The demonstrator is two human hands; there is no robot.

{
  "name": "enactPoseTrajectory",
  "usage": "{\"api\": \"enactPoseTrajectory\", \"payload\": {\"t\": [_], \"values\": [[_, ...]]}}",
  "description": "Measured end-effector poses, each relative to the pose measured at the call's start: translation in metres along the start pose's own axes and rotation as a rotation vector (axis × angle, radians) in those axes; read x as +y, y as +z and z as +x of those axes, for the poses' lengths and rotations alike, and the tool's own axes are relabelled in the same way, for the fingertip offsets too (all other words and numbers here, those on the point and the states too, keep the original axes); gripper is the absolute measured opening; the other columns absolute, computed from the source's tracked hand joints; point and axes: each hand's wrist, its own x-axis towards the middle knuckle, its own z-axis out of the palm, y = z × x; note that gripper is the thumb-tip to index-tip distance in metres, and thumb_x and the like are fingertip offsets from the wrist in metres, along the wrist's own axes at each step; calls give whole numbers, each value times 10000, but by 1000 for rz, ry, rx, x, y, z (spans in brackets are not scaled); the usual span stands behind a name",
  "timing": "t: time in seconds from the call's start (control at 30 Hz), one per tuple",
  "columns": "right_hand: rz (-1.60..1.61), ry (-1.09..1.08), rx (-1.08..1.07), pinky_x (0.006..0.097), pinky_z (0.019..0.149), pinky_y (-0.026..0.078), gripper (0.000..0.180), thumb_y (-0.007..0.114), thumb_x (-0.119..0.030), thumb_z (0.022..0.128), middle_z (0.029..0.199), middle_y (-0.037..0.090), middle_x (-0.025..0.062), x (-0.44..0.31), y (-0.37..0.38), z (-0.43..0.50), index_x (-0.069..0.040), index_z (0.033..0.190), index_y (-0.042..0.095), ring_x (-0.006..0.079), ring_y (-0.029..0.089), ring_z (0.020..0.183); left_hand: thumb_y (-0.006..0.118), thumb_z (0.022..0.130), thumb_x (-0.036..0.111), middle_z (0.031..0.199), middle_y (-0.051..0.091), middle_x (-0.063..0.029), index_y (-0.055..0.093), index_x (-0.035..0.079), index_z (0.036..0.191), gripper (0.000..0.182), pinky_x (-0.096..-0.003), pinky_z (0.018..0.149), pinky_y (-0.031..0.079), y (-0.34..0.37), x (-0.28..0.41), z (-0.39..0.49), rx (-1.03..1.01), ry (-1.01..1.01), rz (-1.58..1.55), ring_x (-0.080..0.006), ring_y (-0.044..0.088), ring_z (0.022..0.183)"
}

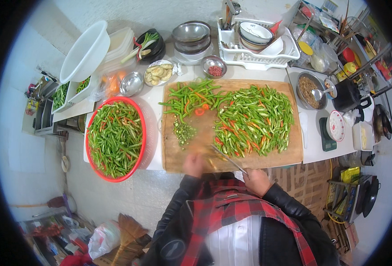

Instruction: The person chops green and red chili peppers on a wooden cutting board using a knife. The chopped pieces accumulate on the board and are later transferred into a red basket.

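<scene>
On a wooden cutting board [202,164], my right hand [256,182] is closed on the handle of a knife [230,159], its blade pointing up and left across the board's near edge. My left hand [194,164] is blurred at the board's front edge, left of the blade; whether it holds anything does not show. A large heap of sliced green and red peppers [254,123] covers the board's right half. Whole green peppers [186,96] lie at the back left, with two red pepper pieces [200,111] beside them. Small chopped green bits [182,133] lie below these.
A red basket of sliced peppers [144,133] stands left. Behind the board are a metal bowl with red bits [226,68], a plate of pale slices [146,81] and a white dish rack [249,61]. A bowl of brown food [310,89] and a green scale [329,145] stand right.
</scene>
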Motion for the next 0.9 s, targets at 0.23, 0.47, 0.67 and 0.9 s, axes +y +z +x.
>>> {"api": "enactPoseTrajectory", "payload": {"t": [0.23,0.47,0.67,0.9], "values": [[41,-38,-47,525,625,477,204,529,-211,840,689,606,243,-5,22,10,-26,807,609,427,602,659,623,886,92,756,597,-23,499,77,881,125,-227,587,495,5,-14,-17,158,-226,-524,-108,605,702],[3,-10,-167,537,621,491,206,512,-203,837,698,621,251,-8,48,18,-30,791,613,434,618,658,605,894,37,835,626,-96,439,65,904,169,-306,659,572,5,-31,-19,171,-205,-590,-180,655,709],[27,54,-228,542,633,494,208,513,-205,838,710,623,258,-7,63,18,-32,789,619,437,623,670,608,894,37,871,633,-105,447,37,913,162,-294,661,566,5,-46,-21,144,-208,-393,-181,659,731],[13,133,-246,539,664,493,244,513,-224,852,742,628,259,-13,78,29,-23,817,648,435,625,716,627,883,52,827,619,-77,468,28,880,161,-272,660,548,-5,-42,-17,52,-247,-253,-159,645,739]]}}
